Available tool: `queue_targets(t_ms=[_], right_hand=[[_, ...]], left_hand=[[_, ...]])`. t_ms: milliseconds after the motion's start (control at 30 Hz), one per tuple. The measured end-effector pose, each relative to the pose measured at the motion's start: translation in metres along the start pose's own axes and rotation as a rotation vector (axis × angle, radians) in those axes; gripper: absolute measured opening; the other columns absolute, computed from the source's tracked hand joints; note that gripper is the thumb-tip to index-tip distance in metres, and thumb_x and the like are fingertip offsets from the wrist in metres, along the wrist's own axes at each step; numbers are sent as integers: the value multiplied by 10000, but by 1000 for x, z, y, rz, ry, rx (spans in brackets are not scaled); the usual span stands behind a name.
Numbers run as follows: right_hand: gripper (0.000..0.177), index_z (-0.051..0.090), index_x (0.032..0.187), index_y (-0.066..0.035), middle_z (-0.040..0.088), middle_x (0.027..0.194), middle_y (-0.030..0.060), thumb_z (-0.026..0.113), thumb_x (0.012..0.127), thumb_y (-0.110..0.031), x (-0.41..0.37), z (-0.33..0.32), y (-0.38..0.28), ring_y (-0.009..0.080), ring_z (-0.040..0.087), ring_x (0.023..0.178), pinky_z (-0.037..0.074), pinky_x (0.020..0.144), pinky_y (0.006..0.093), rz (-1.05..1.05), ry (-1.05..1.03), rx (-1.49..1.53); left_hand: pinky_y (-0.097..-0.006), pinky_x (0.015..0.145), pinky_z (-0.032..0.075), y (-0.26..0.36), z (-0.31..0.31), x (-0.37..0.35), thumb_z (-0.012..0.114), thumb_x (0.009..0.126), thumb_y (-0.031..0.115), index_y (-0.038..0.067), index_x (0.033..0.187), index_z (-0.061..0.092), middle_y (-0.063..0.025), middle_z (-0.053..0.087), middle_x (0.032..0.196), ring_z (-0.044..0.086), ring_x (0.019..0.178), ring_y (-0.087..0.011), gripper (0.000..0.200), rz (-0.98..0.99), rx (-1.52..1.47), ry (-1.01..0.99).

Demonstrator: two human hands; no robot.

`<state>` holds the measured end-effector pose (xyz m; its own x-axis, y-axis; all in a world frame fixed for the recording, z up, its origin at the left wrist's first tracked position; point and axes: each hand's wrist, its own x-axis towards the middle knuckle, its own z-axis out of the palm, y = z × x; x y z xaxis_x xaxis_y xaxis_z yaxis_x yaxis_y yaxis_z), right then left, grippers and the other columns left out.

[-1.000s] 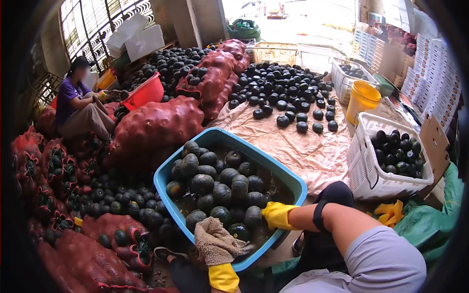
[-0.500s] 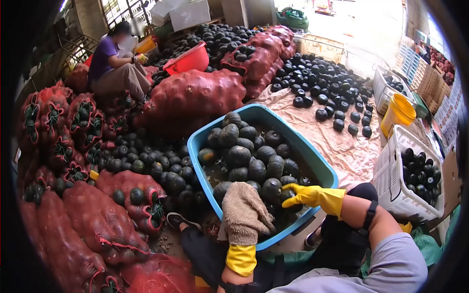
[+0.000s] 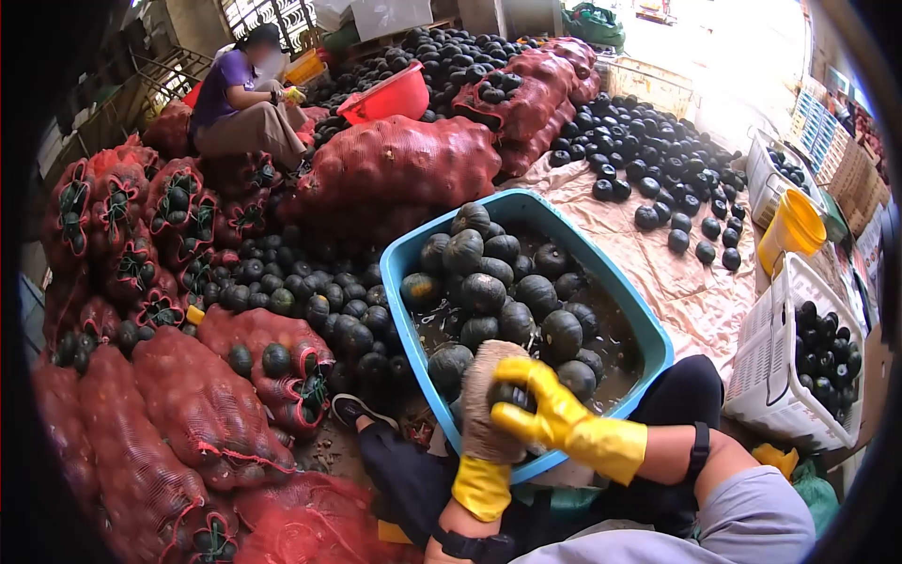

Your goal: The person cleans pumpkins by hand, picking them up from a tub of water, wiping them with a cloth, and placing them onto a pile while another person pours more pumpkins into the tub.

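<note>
Over the near edge of the blue tub point(image 3: 399, 310), my right hand point(image 3: 547, 406) in a yellow rubber glove wraps its fingers round a dark green squash point(image 3: 513, 397). A brown cloth mitt point(image 3: 489, 414) covers my left hand point(image 3: 487, 451), with a yellow glove cuff below it. The mitt presses against the squash from the left; its fingers are hidden. Many dark green squashes point(image 3: 482, 293) lie in murky water in the tub, piled highest at the left and middle.
Red mesh sacks point(image 3: 395, 174) lie left and behind. Loose squashes point(image 3: 658, 169) cover a pale cloth point(image 3: 658, 282). At right stand a white crate point(image 3: 752, 376) and a yellow bucket point(image 3: 794, 226). A co-worker point(image 3: 235, 103) sits at the back left near a red basin point(image 3: 390, 94).
My right hand has moved left from the tub's right side to the mitt and now holds a squash against it. The whole view has shifted slightly.
</note>
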<state>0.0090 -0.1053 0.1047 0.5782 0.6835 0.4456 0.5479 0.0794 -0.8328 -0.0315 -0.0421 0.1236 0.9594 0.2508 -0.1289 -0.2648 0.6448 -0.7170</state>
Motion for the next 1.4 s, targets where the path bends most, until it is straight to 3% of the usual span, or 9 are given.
queue_targets(t_ms=[367, 600, 700, 800, 933, 1000, 1167, 1267, 1400], right_hand=[[676, 641, 1403, -125, 613, 1433, 185, 928, 808, -267, -13, -3, 0, 409, 519, 1422, 363, 1233, 525, -83, -51, -116], [591, 599, 1444, -94, 615, 1442, 182, 832, 921, -240, 11, -15, 18, 331, 548, 1400, 399, 1202, 461, 11, 53, -26], [523, 624, 1417, -43, 675, 1377, 188, 764, 997, -322, 17, -28, -4, 311, 622, 1320, 466, 1135, 437, 223, -150, 158], [395, 715, 1278, -40, 728, 1236, 226, 777, 952, -253, 22, -8, 3, 425, 690, 1155, 535, 1039, 450, 162, 63, -92], [430, 712, 1318, -104, 742, 1198, 181, 820, 912, -194, 2, -10, 0, 353, 717, 1107, 551, 1002, 430, -128, -107, -229], [467, 647, 1412, -110, 737, 1238, 119, 777, 982, -238, 13, -24, -32, 260, 700, 1119, 546, 1005, 384, 795, -74, 551], [684, 414, 1626, -142, 564, 1520, 197, 708, 1038, -332, 2, -21, 21, 304, 606, 1327, 477, 1144, 385, 339, 2, 2], [763, 446, 1604, -195, 584, 1475, 230, 774, 937, -366, 20, -52, -9, 406, 585, 1358, 459, 1167, 437, 349, -455, -233], [592, 568, 1466, -165, 611, 1399, 200, 743, 947, -390, 25, -51, -19, 297, 630, 1297, 525, 1073, 408, 722, -409, 76]], left_hand=[[-416, 1195, 416, 60, 24, 0, 565, 1046, 264, 60, 1446, 557, -120, 628, 1444, 558, 1381, -278, 449, -38, -4230, 601], [-431, 1186, 440, 52, 15, 3, 560, 1075, 259, 58, 1471, 517, -108, 629, 1449, 580, 1367, -260, 446, -450, -3228, 991], [-410, 1103, 519, 56, 22, -2, 658, 981, 73, 44, 1432, 510, -112, 663, 1358, 655, 1248, -263, 475, -759, -3787, 333], [-431, 1050, 517, 60, 18, -1, 751, 863, 179, 83, 1203, 727, -159, 713, 1212, 674, 1155, -356, 354, -731, -2775, 192], [-426, 923, 532, 85, 50, -7, 877, 758, 261, 108, 1027, 673, -125, 714, 1049, 689, 1038, -321, 370, -548, -2873, 938], [-412, 937, 535, 78, 29, -5, 850, 809, 245, 98, 1039, 648, -117, 706, 1070, 693, 1054, -296, 339, -381, -3504, 719], [-411, 1046, 523, 81, -18, 11, 765, 894, 241, 64, 1241, 654, -128, 687, 1217, 668, 1152, -287, 405, -1182, -4139, -108], [-388, 1012, 562, 62, 34, -15, 906, 778, 170, 81, 1266, 618, -86, 682, 1183, 678, 1131, -244, 574, -845, -2938, 518], [-395, 967, 574, 78, 27, -12, 919, 771, 259, 77, 1270, 571, -110, 692, 1173, 692, 1104, -297, 635, -426, -3700, 570]])
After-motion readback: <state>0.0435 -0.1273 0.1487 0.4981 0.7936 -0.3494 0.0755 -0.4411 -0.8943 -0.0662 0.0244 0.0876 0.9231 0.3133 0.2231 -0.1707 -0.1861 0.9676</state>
